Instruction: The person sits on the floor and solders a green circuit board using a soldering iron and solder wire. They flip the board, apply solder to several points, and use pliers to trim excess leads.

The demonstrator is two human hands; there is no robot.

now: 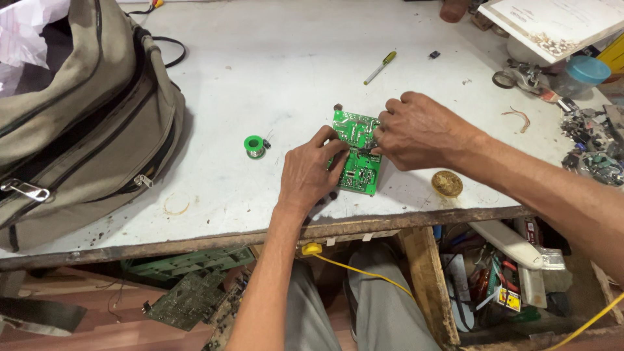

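Near the front edge of the desk [260, 71], a little right of its middle, both hands meet over a green circuit board [356, 156] that lies flat on the white top. The left hand [311, 170] rests on the board's left side with fingers curled, its thumb and forefinger pressing the edge, which seems to pin the board so it cannot slide. The right hand [416, 130] comes in from the right with fingers bunched and closed at the board's middle, pinching at something small there; what it grips is hidden under the knuckles.

Just left of the board stands a small green spool of solder wire [254, 145], apart from the left hand but within easy reach. To the right, close to the front edge, sits a round brass-coloured tin [446, 183], near the right forearm. Farther back lies a pen with a yellow-green cap [380, 67], well apart from the hands, with a tiny dark part [434, 54] beyond it.

A big khaki bag [78, 123] fills the desk's left end, reaching the front edge. Along the right edge, small metal parts [595, 146] and a blue-lidded jar [580, 75] crowd together. The middle and back of the desk stay open, giving room to shift the board away from the edge.

Below the front edge, a yellow wire [364, 272] runs across the person's grey-trousered knees, and an old circuit board [188, 300] lies on a lower shelf.
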